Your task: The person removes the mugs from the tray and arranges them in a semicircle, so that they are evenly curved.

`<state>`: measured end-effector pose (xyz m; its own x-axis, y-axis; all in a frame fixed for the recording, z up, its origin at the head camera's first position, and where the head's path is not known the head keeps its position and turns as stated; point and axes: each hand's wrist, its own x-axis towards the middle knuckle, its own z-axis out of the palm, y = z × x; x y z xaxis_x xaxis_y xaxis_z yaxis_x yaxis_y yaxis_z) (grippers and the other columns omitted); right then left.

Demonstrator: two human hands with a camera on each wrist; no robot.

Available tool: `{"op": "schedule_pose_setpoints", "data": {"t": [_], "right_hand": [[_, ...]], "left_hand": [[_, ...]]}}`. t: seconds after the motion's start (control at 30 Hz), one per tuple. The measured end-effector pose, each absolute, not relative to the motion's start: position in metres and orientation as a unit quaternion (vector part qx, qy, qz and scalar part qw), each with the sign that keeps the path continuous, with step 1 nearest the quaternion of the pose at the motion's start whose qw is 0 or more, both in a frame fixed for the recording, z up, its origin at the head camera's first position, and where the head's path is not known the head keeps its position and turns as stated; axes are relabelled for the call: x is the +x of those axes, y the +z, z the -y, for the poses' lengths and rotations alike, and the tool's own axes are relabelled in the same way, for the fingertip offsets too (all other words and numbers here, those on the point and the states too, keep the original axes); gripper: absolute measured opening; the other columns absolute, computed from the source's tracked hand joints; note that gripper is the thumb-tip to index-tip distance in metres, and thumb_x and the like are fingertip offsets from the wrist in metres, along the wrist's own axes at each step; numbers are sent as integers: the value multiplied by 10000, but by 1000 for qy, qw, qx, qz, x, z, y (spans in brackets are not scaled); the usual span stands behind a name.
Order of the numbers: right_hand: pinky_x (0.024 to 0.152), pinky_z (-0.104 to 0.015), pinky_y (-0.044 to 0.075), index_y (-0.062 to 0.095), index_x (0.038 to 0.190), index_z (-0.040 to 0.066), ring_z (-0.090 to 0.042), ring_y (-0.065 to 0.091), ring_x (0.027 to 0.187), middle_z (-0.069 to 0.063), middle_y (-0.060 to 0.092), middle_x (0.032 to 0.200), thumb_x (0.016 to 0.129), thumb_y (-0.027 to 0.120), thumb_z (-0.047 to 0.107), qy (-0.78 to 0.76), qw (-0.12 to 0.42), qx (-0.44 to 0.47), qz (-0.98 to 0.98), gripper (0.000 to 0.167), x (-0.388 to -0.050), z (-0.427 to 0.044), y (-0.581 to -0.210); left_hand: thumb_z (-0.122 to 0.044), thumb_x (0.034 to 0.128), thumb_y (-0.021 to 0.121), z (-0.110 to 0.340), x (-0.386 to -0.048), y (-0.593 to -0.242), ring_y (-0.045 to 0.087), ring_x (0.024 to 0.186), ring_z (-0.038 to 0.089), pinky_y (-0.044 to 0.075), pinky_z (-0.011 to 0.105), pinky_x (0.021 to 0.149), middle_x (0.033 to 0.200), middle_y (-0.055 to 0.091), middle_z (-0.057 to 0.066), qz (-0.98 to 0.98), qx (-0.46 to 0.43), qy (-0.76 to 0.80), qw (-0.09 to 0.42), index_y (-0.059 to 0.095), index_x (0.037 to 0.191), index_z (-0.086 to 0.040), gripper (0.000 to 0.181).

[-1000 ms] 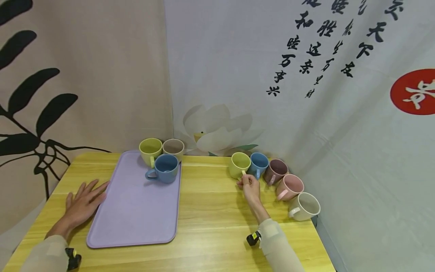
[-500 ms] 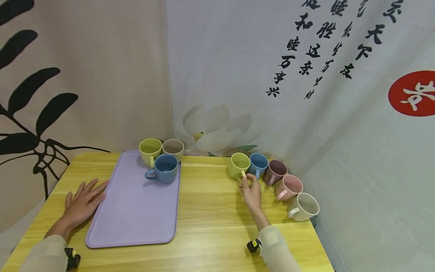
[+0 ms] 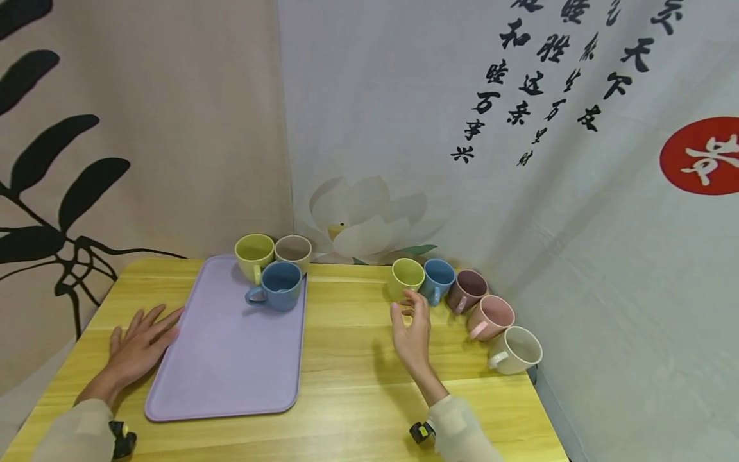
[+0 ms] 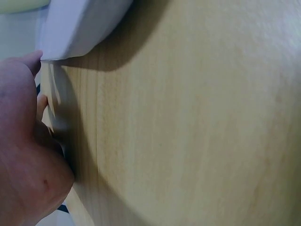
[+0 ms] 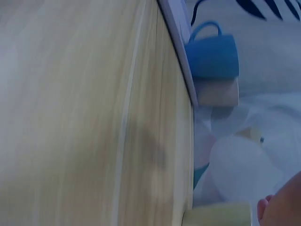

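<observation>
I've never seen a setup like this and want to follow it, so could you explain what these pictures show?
There's no robot here: a person works with two bare hands. The wide picture comes from a camera on the head; the two close ones come from cameras worn on the wrists. On the wood-grain table lies a lilac tray, with a lime cup, beige cup and dusty blue cup at its far end. To the right, five cups form a curved row: light green cup, bright blue cup, plum cup, pink cup, white cup. The left hand has its fingertips at the tray's edge. The right hand, thumb and fingers apart, seems to hold nothing; whether it touches the light green cup is unclear.
</observation>
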<state>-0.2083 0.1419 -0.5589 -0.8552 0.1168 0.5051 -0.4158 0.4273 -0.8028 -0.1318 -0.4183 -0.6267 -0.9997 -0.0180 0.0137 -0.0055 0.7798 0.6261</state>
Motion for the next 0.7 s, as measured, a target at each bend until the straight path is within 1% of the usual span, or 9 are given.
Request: {"op": "schedule_pose_setpoints", "data": {"t": [0.1,0.2,0.27,0.43,0.6,0.7], "right_hand": [[1027,-574,619,643,1456,36,-409,674,1277,-176,686,1409,1111,703,118,535,229,119,804,359,-202,-128,-554],[1098,-603,595,631,1479,38,-388,655,1351,-163,691,1451,1121,695,143,548,193,141,802,378,-196,-116,-550],[1127,-612,586,620,1492,19,-408,645,1383,-162,691,1474,1126,685,144,556,173,156,798,392,-193,-108,-549],[1152,-593,587,594,1522,-14,-430,632,1417,-159,680,1525,1131,676,160,564,129,192,793,435,-189,-88,-546],[1201,-578,559,559,1562,7,-444,591,1477,-147,643,1586,1141,659,184,572,81,221,786,468,-185,-69,-544],[1213,-542,562,563,1563,7,-444,590,1489,-152,646,1590,1136,664,171,581,67,232,777,468,-183,-57,-545]], "left_hand": [[-437,1236,394,418,-131,-626,-148,1684,691,-239,905,1226,1851,87,371,943,8,-333,9,343,1769,-100,633],[-438,1235,398,418,-131,-626,-144,1682,695,-235,906,1226,1848,92,376,942,8,-334,10,350,1765,-93,635],[-439,1234,400,418,-132,-626,-142,1683,695,-234,905,1228,1847,95,376,942,9,-334,10,352,1764,-91,636],[-441,1234,402,418,-132,-626,-137,1683,697,-233,905,1228,1846,103,376,943,9,-332,12,356,1762,-89,636],[-440,1234,402,418,-132,-628,-135,1680,702,-227,909,1226,1843,106,381,943,9,-333,13,358,1760,-86,635],[-437,1234,402,418,-132,-628,-128,1679,706,-223,911,1227,1840,112,382,943,8,-334,14,361,1758,-84,633]]}}
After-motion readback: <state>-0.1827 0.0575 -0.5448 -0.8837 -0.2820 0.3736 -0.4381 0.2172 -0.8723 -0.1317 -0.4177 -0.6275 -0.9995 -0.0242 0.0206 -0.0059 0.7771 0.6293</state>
